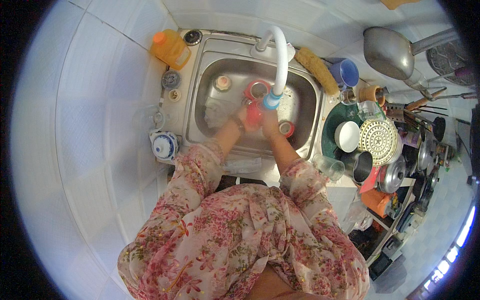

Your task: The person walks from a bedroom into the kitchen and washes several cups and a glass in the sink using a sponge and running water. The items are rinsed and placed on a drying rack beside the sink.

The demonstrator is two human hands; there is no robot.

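Inside the stainless steel sink (210, 71) I hold a red object (255, 113), perhaps a lid or cup, just under the blue-tipped tap head (272, 101). My left hand (242, 118) grips its left side, and my right hand (269, 123) is against its right side, partly covered by the tap. Behind it sits a red round container (258, 89) with a grey inside. A red-rimmed lid (286, 128) lies right of my right hand. Toward the back left is a small scalloped pinkish piece (222, 83). A clear plastic piece (217, 112) rests left of my left hand.
A white flexible tap hose (280, 60) arches over the sink. On the left stand an orange jug (171, 48) and a blue-and-white teapot (165, 145). Rightward are a white bowl (347, 136), a drinking glass (329, 167), a perforated plate (378, 142) and a hanging saucepan (388, 52).
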